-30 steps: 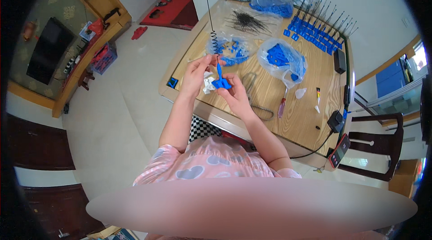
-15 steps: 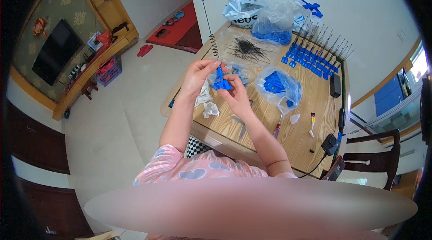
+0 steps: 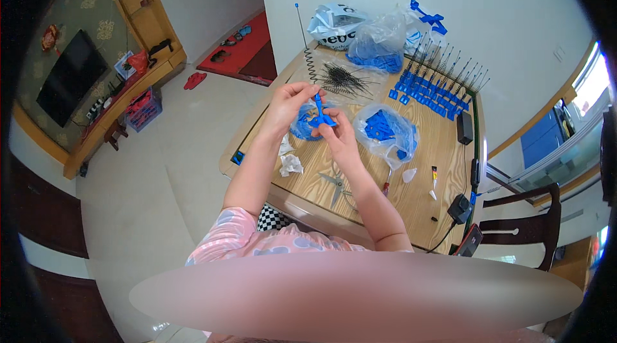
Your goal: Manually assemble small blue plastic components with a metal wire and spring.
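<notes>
My left hand (image 3: 290,100) and my right hand (image 3: 339,135) meet above the wooden table (image 3: 424,185), both gripping a small blue plastic part (image 3: 319,111) with an upright stem. A thin metal rod with a coiled spring and a blue tip (image 3: 303,37) rises from near my left fingers; whether that hand holds it I cannot tell. Under the hands lies a clear bag of blue parts (image 3: 303,128).
On the table lie another bag of blue parts (image 3: 387,132), a pile of black springs (image 3: 345,78), rows of assembled blue pieces with rods (image 3: 434,84), pliers (image 3: 335,183), crumpled tissue (image 3: 290,163), glue tubes (image 3: 434,177) and a black adapter (image 3: 464,127). A chair (image 3: 522,227) stands right.
The view has shifted, so the table and hands sit lower and closer to centre. Both hands have stayed together on the blue part; its stem now points up between my fingers.
</notes>
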Demonstrator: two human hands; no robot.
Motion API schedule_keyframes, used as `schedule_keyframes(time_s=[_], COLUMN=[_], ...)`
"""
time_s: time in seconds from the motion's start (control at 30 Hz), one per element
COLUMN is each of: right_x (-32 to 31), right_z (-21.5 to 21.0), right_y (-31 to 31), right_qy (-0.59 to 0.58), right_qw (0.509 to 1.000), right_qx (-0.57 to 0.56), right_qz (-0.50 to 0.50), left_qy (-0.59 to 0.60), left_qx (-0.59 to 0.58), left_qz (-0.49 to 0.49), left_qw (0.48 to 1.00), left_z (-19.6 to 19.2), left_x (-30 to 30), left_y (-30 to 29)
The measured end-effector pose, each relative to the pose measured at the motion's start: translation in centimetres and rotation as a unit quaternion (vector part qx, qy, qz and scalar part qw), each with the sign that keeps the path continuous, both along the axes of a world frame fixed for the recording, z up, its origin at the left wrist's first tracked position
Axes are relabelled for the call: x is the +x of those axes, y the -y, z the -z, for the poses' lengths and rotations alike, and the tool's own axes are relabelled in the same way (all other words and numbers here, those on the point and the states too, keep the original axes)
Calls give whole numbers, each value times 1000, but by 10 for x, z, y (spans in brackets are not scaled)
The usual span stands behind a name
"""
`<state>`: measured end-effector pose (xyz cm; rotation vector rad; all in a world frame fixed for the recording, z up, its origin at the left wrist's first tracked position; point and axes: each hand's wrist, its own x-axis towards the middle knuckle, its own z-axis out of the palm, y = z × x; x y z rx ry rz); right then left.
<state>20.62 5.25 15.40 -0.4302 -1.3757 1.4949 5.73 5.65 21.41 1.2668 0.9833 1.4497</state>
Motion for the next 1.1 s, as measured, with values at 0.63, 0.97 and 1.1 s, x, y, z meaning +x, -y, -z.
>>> schedule_keyframes(time_s=[0.63,0.97,1.1], right_x=[-2,0,3], right_z=[4,11,18], right_y=[-2,2,8], right_qy=[-13,18,29], right_qw=[999,999,999], right_qx=[6,38,18], right_qz=[33,32,30], left_qy=[-48,-55,-40], left_qx=[33,55,44], left_qz=[-25,-23,-20], left_qw=[998,997,998], left_z=[8,9,26], left_x=[11,9,10], left_y=[-11,-4,2])
